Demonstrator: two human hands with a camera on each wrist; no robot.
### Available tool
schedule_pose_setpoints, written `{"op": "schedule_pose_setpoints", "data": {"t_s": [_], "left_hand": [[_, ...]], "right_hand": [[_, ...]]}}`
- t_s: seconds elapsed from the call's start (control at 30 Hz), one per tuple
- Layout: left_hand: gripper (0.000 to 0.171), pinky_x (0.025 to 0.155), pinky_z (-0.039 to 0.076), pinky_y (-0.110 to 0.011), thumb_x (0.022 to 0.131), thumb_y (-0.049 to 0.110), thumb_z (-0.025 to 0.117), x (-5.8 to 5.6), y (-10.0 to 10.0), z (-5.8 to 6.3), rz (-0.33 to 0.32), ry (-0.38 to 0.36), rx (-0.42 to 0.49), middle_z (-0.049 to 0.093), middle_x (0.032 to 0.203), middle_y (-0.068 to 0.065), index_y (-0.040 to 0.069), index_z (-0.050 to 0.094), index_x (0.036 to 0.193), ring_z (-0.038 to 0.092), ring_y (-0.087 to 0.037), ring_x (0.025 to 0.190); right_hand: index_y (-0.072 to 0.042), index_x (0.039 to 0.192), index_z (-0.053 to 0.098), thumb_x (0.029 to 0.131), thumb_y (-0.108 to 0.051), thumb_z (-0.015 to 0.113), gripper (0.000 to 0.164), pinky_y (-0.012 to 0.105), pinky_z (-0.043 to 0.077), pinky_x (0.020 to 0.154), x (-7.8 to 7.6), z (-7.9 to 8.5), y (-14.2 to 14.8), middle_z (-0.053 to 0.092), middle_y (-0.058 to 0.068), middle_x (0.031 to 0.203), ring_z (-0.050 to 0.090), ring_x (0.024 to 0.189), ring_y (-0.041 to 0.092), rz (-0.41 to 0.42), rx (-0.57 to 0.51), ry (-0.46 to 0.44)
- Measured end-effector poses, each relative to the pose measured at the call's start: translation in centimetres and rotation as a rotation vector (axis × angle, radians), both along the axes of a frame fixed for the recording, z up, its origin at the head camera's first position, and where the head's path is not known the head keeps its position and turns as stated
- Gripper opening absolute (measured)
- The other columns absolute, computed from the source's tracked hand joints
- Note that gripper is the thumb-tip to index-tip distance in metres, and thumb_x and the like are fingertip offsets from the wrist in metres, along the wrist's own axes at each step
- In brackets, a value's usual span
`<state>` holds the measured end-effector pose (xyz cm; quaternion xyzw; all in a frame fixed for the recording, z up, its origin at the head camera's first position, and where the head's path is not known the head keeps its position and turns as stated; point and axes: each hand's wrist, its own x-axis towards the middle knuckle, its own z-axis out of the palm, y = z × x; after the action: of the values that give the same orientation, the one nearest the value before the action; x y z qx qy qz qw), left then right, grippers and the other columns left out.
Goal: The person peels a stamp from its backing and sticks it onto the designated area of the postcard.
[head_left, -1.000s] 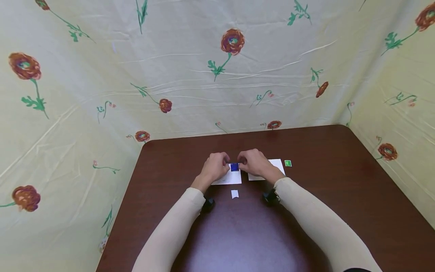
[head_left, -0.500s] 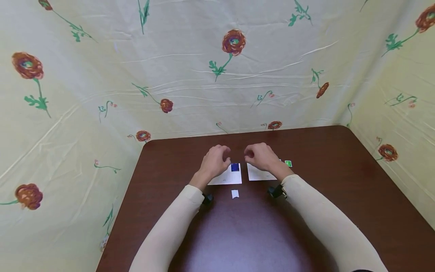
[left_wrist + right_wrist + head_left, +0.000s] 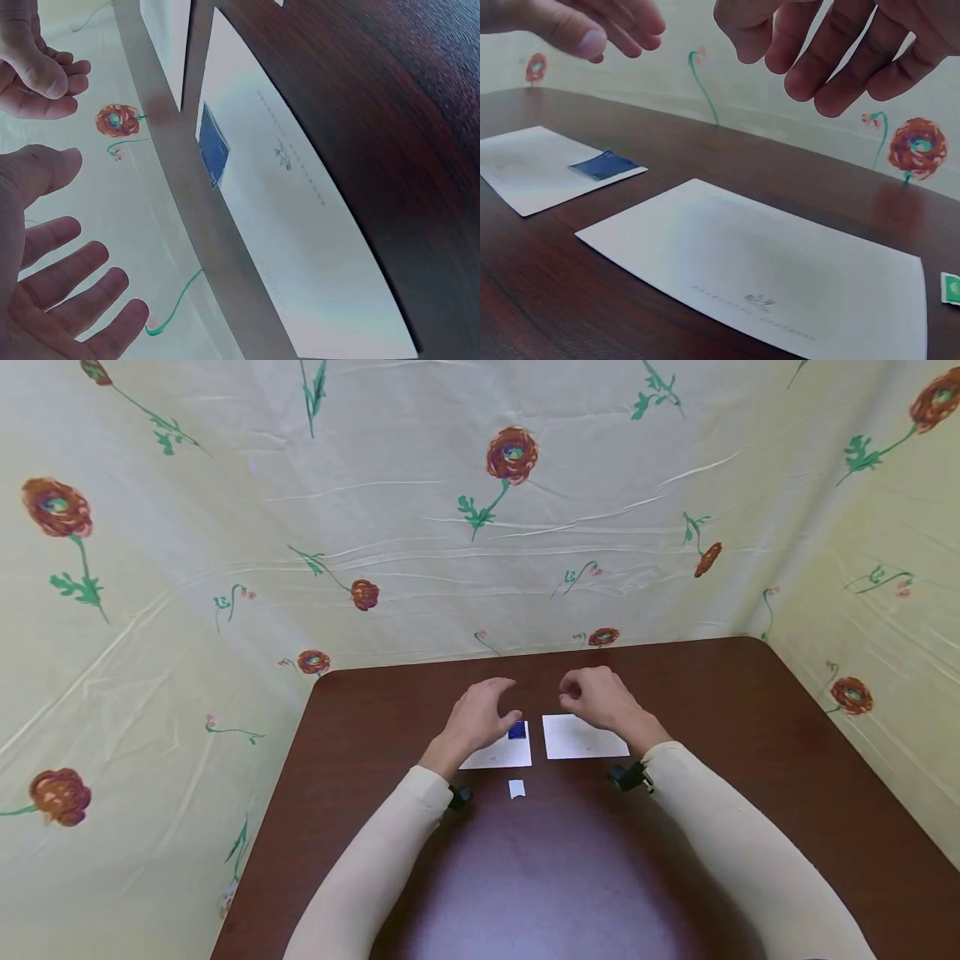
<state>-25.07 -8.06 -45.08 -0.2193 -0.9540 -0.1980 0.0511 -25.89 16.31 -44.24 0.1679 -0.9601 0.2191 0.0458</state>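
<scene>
A blue square stamp point(image 3: 517, 730) lies at the upper right corner of the left white paper sheet point(image 3: 506, 756), one corner slightly raised in the left wrist view. My left hand point(image 3: 477, 714) hovers over that sheet with its fingers spread, the thumb overlapping the stamp's edge in the head view. To the right, my right hand point(image 3: 600, 698) is above the far edge of a second white sheet point(image 3: 581, 740), its fingers loosely bent and holding nothing. Both sheets bear a small grey print. A green stamp with a white border point(image 3: 951, 289) lies beside the right sheet, hidden in the head view.
A small white paper scrap point(image 3: 517, 788) lies on the dark brown table point(image 3: 510, 877) in front of the left sheet. Flower-patterned sheeting point(image 3: 420, 485) hangs behind the table and along its sides. Each wrist wears a small black camera.
Both hands have come away from the blue stamp, which stays on the left sheet. The right hand has moved right and away over the second sheet; the left hand's fingers have spread.
</scene>
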Motion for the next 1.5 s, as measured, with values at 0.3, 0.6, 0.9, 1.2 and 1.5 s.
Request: {"op": "schedule_pose_setpoints", "data": {"t_s": [0.3,0.6,0.9,1.2,1.5], "left_hand": [[0.065,0.112,0.041,-0.041,0.088,0.035,0.077,0.0,1.2,-0.2,-0.056,-0.024,-0.050,0.055,0.147,-0.004,0.013,0.052,0.144,0.048,-0.023,0.139],[0.070,0.114,0.039,-0.044,0.087,0.038,0.077,0.1,2.5,-0.6,-0.092,-0.027,-0.113,0.053,0.149,-0.004,0.014,0.050,0.147,0.042,-0.026,0.144],[0.065,0.113,0.040,-0.043,0.088,0.037,0.076,0.2,3.6,-1.6,-0.142,-0.014,-0.188,0.056,0.147,-0.003,0.012,0.054,0.144,0.044,-0.030,0.143],[0.070,0.111,0.041,-0.045,0.086,0.040,0.078,0.4,4.4,-2.4,-0.139,-0.035,-0.205,0.056,0.146,-0.003,0.011,0.053,0.145,0.043,-0.029,0.143],[0.071,0.112,0.040,-0.046,0.086,0.043,0.077,0.3,4.8,-3.2,-0.148,-0.053,-0.242,0.056,0.146,-0.002,0.012,0.053,0.145,0.041,-0.030,0.144]], "right_hand": [[-0.010,0.104,0.076,0.089,-0.025,0.070,0.021,0.038,0.054,0.075,0.3,0.7,1.8,0.073,0.005,0.093,0.063,0.081,0.021,-0.030,-0.013,0.014],[-0.009,0.109,0.074,0.090,-0.025,0.070,0.025,0.039,0.055,0.077,0.6,0.6,3.2,0.073,0.008,0.098,0.062,0.083,0.023,-0.064,0.002,-0.008],[-0.007,0.110,0.074,0.091,-0.023,0.069,0.026,0.041,0.054,0.079,0.8,0.0,4.2,0.073,0.009,0.102,0.063,0.087,0.024,-0.089,0.018,-0.021],[-0.007,0.111,0.074,0.091,-0.023,0.069,0.025,0.041,0.054,0.079,0.9,-0.4,5.1,0.073,0.010,0.103,0.063,0.088,0.025,-0.115,0.047,-0.028],[-0.006,0.112,0.074,0.092,-0.017,0.066,0.024,0.042,0.054,0.078,1.2,-1.2,6.0,0.073,0.011,0.103,0.061,0.086,0.025,-0.130,0.065,-0.032]]}}
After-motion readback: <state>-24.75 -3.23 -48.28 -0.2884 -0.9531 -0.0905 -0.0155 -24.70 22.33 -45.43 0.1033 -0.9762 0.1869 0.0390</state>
